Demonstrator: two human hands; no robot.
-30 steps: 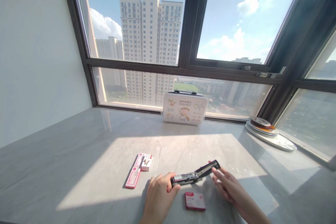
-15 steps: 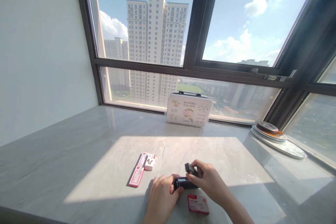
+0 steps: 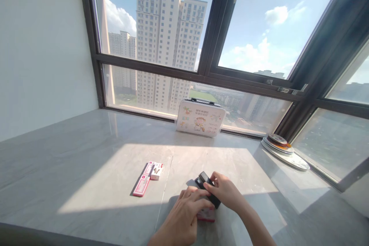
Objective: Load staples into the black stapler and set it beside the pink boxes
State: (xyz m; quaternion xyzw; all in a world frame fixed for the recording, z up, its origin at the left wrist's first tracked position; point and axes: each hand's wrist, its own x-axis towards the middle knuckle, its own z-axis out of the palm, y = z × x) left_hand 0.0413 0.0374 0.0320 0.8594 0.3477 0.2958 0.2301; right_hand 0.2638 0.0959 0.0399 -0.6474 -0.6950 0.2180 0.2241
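Note:
A black stapler (image 3: 213, 199) lies at a slant on the counter, its top lowered onto its base. My right hand (image 3: 226, 190) is closed around its right side, thumb and fingers on the upper part. My left hand (image 3: 186, 215) reaches in from the lower left with fingers stretched out and apart, the tips by the stapler's side. Beneath those fingers lies a flat red-and-pink box (image 3: 206, 215), partly covered by the hand. Whether the left fingertips press on the stapler or only lie beside it, I cannot tell.
Left of my hands are a small white-and-red box (image 3: 156, 172) and flat pink-and-white boxes (image 3: 142, 185). A white case (image 3: 200, 118) with cartoon prints stands against the window. Stacked plates (image 3: 284, 153) sit at the right by the window frame.
The stapler's raised top has come down and the stapler has turned to a slant. My left hand has let go of its end and stretched over the red-and-pink box. The view has shifted slightly.

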